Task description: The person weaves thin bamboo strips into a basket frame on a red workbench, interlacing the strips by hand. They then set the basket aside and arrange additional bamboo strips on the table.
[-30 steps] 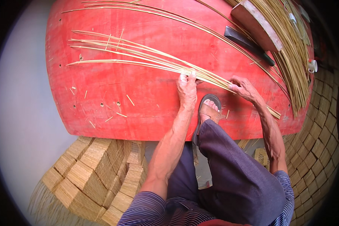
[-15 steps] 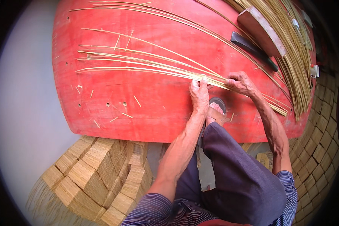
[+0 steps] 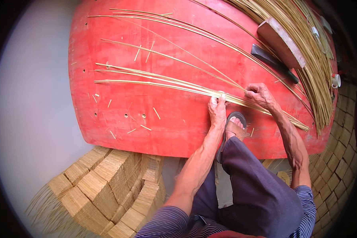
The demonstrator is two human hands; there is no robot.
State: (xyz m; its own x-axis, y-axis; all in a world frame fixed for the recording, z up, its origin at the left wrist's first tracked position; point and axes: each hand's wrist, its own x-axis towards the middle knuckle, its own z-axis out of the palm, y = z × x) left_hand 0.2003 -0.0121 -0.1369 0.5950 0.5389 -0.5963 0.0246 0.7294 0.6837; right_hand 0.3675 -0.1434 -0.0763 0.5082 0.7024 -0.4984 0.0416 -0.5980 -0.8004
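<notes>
Several thin pale bamboo strips (image 3: 236,99) lie fanned to the left across a red board and come together under my hands. My left hand (image 3: 217,110) is closed on this bunch, thumb on top, beside my sandalled foot (image 3: 235,127). A little farther right, my right hand (image 3: 261,95) is closed in a pinch at the point where separate upper strips (image 3: 186,62) meet the bunch. The right ends of the strips run on past my right hand, below the forearm. Exactly how many strips each hand grips is hidden by the fingers.
The red board (image 3: 178,137) carries small strip offcuts (image 3: 156,113). At the far right lie a reddish block (image 3: 281,43), a flat-bladed tool (image 3: 267,57) with a dark handle, and a thick strip bundle (image 3: 321,91). A white mug (image 3: 335,81) stands beyond. Stacked bamboo bundles (image 3: 103,180) sit lower left.
The view has shifted, moving everything right and down. One upper strip has swung away from the bunch toward the back, blurred by motion, with its near end at my right hand.
</notes>
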